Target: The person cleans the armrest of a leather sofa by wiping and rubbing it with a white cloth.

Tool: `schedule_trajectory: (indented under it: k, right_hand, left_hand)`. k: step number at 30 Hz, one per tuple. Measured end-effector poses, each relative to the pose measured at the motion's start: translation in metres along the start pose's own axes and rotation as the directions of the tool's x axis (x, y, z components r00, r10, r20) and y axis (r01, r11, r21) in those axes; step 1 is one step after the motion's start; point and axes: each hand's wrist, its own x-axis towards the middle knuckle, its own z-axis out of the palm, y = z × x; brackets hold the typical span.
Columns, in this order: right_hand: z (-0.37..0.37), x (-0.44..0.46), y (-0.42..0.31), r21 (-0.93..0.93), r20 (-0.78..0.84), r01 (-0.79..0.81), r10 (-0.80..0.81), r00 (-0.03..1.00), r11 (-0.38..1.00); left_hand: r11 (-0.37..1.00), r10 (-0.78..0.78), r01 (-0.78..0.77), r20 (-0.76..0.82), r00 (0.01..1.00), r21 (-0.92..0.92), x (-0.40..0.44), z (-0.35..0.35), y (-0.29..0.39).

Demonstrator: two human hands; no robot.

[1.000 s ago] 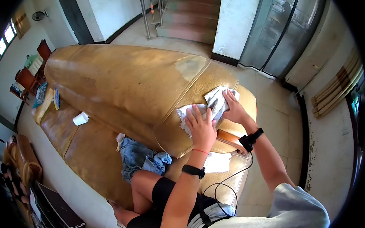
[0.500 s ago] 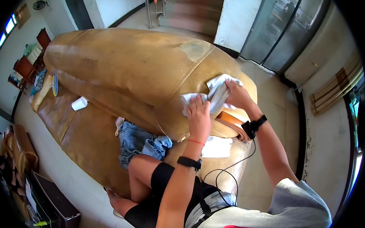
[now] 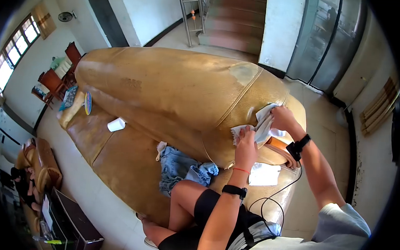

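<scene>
A white cloth (image 3: 265,120) lies against the end of the tan leather sofa's backrest (image 3: 175,83), stretched between my hands. My left hand (image 3: 246,146) is closed on its lower left part, fingers bunched at the edge. At the upper right, my right hand (image 3: 286,119) grips the cloth, with its fingertips partly hidden in the folds. Below my hands, a flat white sheet or cloth (image 3: 264,174) rests on the sofa by the orange-brown armrest part (image 3: 277,145). Blue denim clothing (image 3: 180,169) lies crumpled beside my knee.
On the seat are a hairbrush (image 3: 160,151), a white cup-like object (image 3: 116,124) and a round fan-like item (image 3: 88,103). A black cable (image 3: 268,204) loops from my right wrist. A person (image 3: 27,186) sits at far left, near a dark low table (image 3: 77,218).
The view has swung, so the room appears farther right and lower. My left hand's fingers, flatter on the cloth before, are now bunched. The cloth looks more gathered between my hands.
</scene>
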Motion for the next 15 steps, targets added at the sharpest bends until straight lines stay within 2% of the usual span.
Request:
schedule_trajectory:
  k: [1,2,3,4,5,6,8,9,12,13,15]
  right_hand:
    - [0.006,0.002,0.008,-0.03,-0.017,0.023,-0.024,1.0,0.999]
    - [0.002,-0.003,0.007,0.02,-0.039,-0.011,0.012,0.999,1.0]
    - [-0.001,-0.008,0.005,0.072,-0.058,-0.046,0.05,0.997,0.996]
    - [-0.008,-0.007,0.002,0.126,-0.09,-0.075,0.087,0.992,0.989]
    - [-0.01,-0.008,0.0,0.165,-0.091,-0.069,0.085,0.992,0.984]
    - [-0.007,-0.011,0.0,0.225,-0.209,0.074,-0.026,0.978,0.972]
    - [-0.013,-0.005,-0.003,0.273,-0.468,0.377,-0.22,0.856,0.885]
    - [-0.017,-0.001,-0.003,0.298,-0.42,0.328,-0.185,0.888,0.896]
    - [-0.016,0.032,0.005,0.11,-0.617,0.437,-0.284,0.734,0.893]
    - [-0.015,0.047,0.014,0.069,-0.555,0.419,-0.314,0.77,0.905]
    - [-0.01,0.066,0.012,0.145,-0.395,0.391,-0.309,0.865,0.909]
  left_hand:
    - [0.995,-0.083,0.088,0.09,0.992,-0.056,0.007,-0.025,0.013]
    - [0.976,-0.166,0.189,0.19,0.968,-0.111,0.008,-0.043,0.022]
    - [0.98,-0.162,0.173,0.103,0.981,-0.1,0.006,-0.05,0.023]
    - [0.985,-0.094,0.098,0.031,0.995,-0.143,0.007,-0.049,0.017]
    - [0.985,-0.113,0.114,0.017,0.993,-0.127,0.008,-0.054,0.019]
    - [0.984,-0.135,0.135,0.01,0.991,-0.113,0.007,-0.056,0.023]
    - [0.989,-0.095,0.081,-0.114,0.989,-0.125,0.015,-0.056,0.032]
    - [0.99,-0.078,0.057,-0.16,0.984,-0.128,0.013,-0.054,0.037]
    - [0.995,-0.051,0.036,-0.163,0.985,-0.092,0.028,-0.032,0.038]
    - [0.999,-0.033,0.03,-0.127,0.991,-0.025,0.032,-0.024,0.036]
    - [0.994,-0.007,0.013,-0.052,0.999,0.112,0.038,-0.01,0.031]
